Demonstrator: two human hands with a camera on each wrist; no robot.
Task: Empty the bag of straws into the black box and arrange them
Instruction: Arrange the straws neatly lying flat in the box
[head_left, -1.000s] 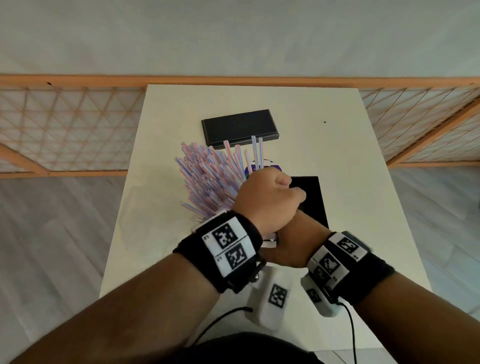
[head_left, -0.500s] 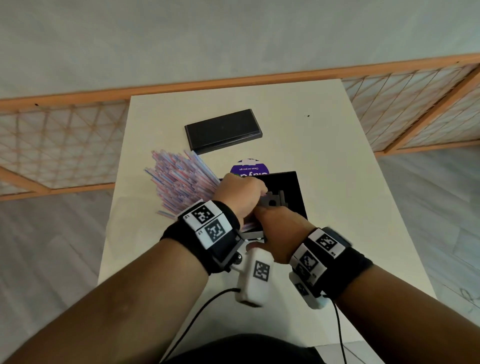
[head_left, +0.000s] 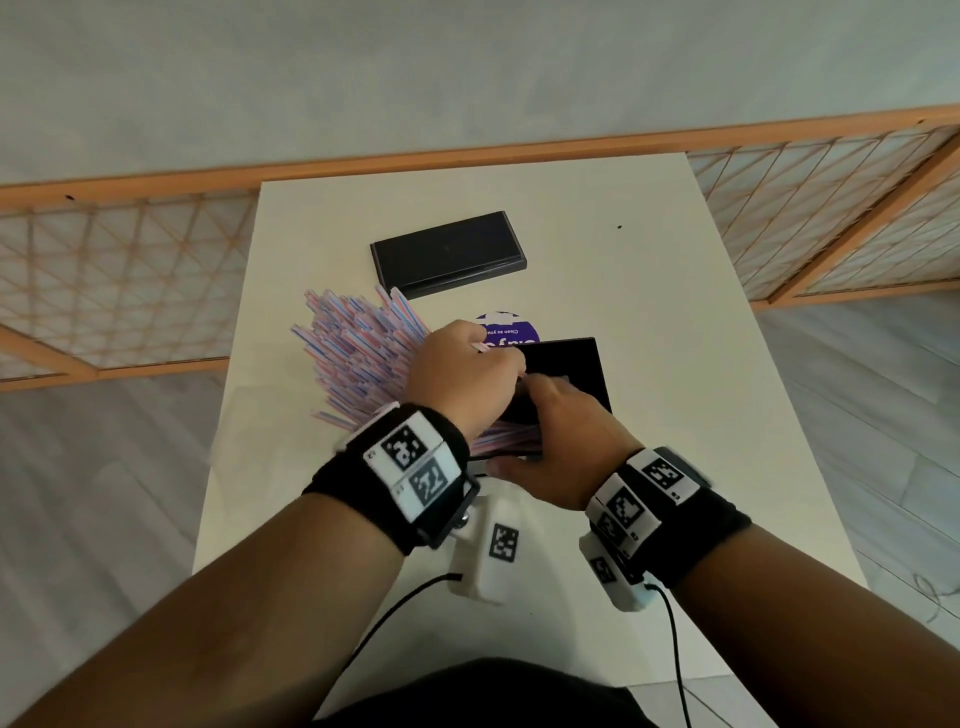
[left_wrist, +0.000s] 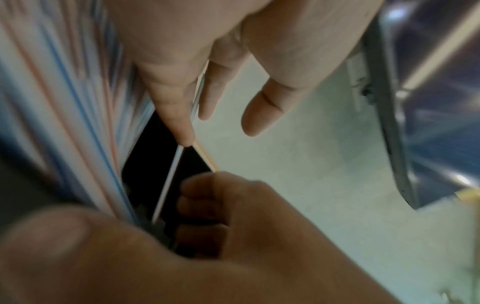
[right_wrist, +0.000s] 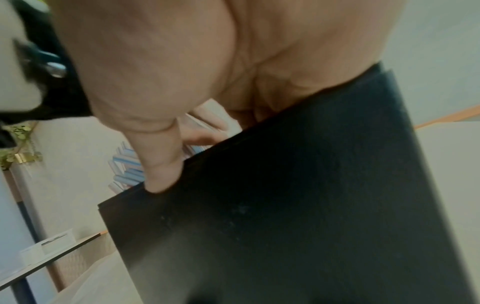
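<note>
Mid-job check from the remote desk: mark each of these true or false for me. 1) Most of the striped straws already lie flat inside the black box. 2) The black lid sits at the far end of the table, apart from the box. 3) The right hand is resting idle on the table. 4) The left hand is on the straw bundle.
1) False. The pink-and-blue striped plastic straws fan out up and leftward from the open black rectangular box, only their lower ends reaching it.
2) True. The flat black lid lies apart on the white table.
3) False. The right hand grips the box's near edge.
4) True. The left hand holds the bundle.
</note>
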